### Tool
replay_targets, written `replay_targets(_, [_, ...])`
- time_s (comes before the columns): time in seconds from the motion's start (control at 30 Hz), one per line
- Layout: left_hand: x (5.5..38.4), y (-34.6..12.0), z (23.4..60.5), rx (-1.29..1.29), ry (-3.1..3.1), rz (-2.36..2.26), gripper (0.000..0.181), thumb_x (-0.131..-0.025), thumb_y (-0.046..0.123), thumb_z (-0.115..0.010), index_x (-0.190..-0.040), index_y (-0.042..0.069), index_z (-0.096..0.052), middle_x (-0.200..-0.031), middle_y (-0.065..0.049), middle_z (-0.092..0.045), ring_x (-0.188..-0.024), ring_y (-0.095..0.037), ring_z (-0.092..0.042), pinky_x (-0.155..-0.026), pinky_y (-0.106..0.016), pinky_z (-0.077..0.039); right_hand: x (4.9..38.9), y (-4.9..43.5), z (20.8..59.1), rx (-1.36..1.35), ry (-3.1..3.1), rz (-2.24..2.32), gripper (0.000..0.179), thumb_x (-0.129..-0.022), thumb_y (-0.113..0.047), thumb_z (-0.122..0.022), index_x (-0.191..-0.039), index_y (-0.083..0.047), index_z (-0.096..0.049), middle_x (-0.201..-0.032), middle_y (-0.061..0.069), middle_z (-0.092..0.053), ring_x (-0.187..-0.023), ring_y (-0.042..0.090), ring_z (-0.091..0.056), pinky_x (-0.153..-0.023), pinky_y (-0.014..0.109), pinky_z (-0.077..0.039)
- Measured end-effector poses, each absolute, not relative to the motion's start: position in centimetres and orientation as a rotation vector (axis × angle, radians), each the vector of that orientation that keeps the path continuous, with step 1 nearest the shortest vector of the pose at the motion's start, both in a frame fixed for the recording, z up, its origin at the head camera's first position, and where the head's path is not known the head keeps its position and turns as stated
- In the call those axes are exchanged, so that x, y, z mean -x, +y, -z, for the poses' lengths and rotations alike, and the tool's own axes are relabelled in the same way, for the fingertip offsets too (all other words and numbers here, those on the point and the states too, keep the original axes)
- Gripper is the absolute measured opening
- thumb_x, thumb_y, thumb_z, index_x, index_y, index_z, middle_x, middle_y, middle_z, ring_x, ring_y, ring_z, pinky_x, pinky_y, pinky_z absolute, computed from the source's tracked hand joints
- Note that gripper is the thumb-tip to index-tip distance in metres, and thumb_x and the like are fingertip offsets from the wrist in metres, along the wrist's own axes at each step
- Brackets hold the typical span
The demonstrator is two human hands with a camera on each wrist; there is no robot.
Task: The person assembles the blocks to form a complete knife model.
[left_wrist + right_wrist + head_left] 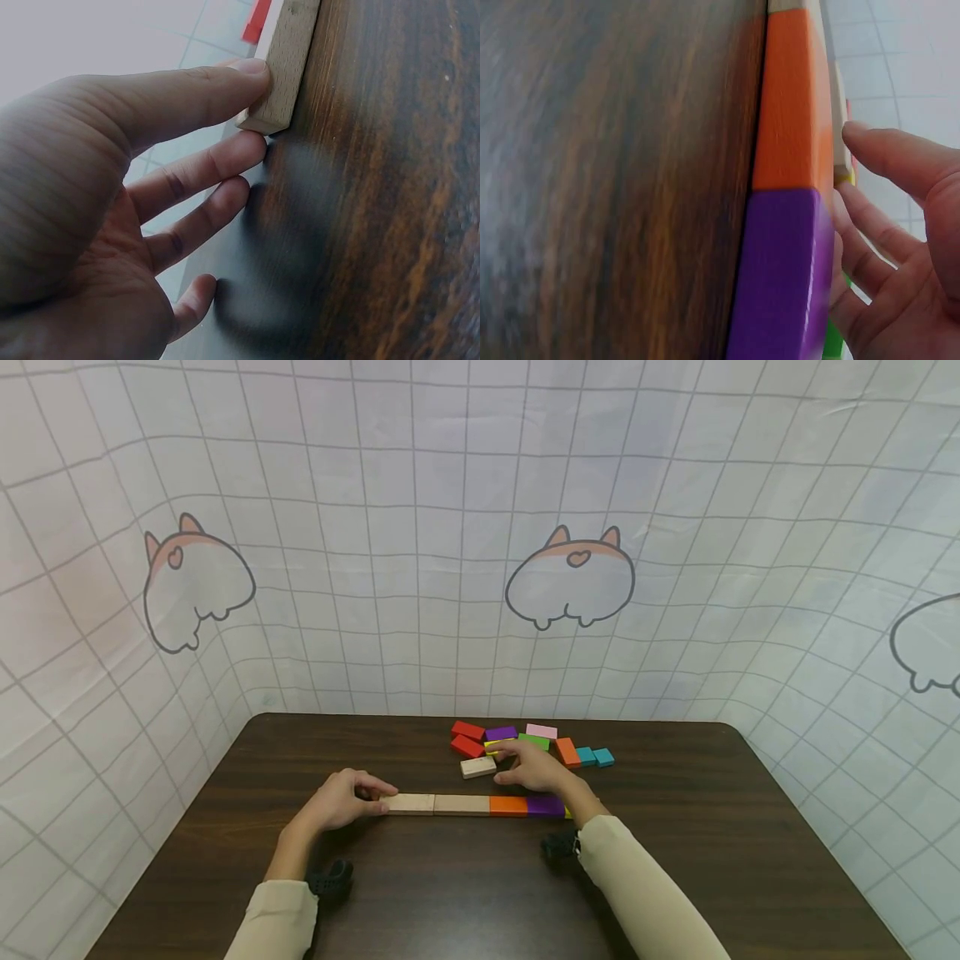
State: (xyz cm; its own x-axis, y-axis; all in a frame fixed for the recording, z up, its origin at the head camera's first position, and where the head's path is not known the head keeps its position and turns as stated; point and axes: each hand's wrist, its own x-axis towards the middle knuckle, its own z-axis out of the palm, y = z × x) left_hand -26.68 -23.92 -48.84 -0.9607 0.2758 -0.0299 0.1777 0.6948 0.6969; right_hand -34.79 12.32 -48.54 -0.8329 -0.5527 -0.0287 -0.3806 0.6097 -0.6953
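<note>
A row of blocks runs left to right across the table: two plain wooden blocks, an orange block [508, 807], a purple block [776, 277] and a partly hidden yellow one. My left hand [343, 800] pinches the left end of the leftmost wooden block [289, 67], thumb along its side and other fingertips near its end. Beyond the row, my right hand [534, 767] hovers with thumb and fingers spread, holding nothing. It is nearest to a loose wooden block [478, 767] and a yellow block [495, 747], which it partly covers.
Loose blocks lie behind the row: two red blocks [468, 746], a purple block [501, 732], a pink block [542, 731], a green block [535, 741], an orange block [567, 752] and two blue blocks [603, 757]. The dark wooden table [450, 893] meets a gridded cloth backdrop [420, 610].
</note>
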Motion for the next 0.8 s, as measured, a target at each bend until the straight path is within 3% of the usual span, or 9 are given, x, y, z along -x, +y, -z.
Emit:
replay_targets(0.17, [26.7, -23.9, 48.8, -0.366, 2.767, -1.127, 0.018, -0.089, 0.019, -0.08, -0.108, 0.021, -0.082, -0.093, 0.001, -0.07, -0.078, -0.018, -0.053, -0.067, -0.032, -0.045, 34.9, 11.7, 48.6, 0.774, 2.619, 1.014, 0.049, -0.092, -0.012, -0.076, -0.14, -0.013, -0.063, -0.126, 0.016, -0.067, -0.108, 0.027, -0.064, -0.096, 0.047, -0.052])
replay_targets(0.5, [26.7, -23.9, 48.9, -0.363, 2.772, -1.122, 0.019, -0.089, 0.019, -0.081, -0.108, 0.021, -0.081, -0.091, 0.002, -0.07, -0.079, -0.017, -0.055, -0.069, -0.033, -0.046, 35.1, 10.8, 48.7, 0.746, 2.596, 1.071, 0.033, -0.089, -0.006, -0.078, -0.121, -0.006, -0.07, -0.09, 0.008, -0.062, -0.081, 0.017, -0.053, -0.073, 0.028, -0.043])
replay_targets(0.8, [26.7, -23.9, 48.8, -0.357, 2.765, -1.125, 0.019, -0.089, 0.019, -0.08, -0.108, 0.021, -0.081, -0.09, 0.002, -0.07, -0.078, -0.017, -0.055, -0.069, -0.033, -0.046, 35.1, 10.2, 48.9, 0.667, 2.636, 0.999, 0.029, -0.089, -0.007, -0.078, -0.118, -0.007, -0.07, -0.084, 0.002, -0.059, -0.072, 0.014, -0.049, -0.066, 0.026, -0.04])
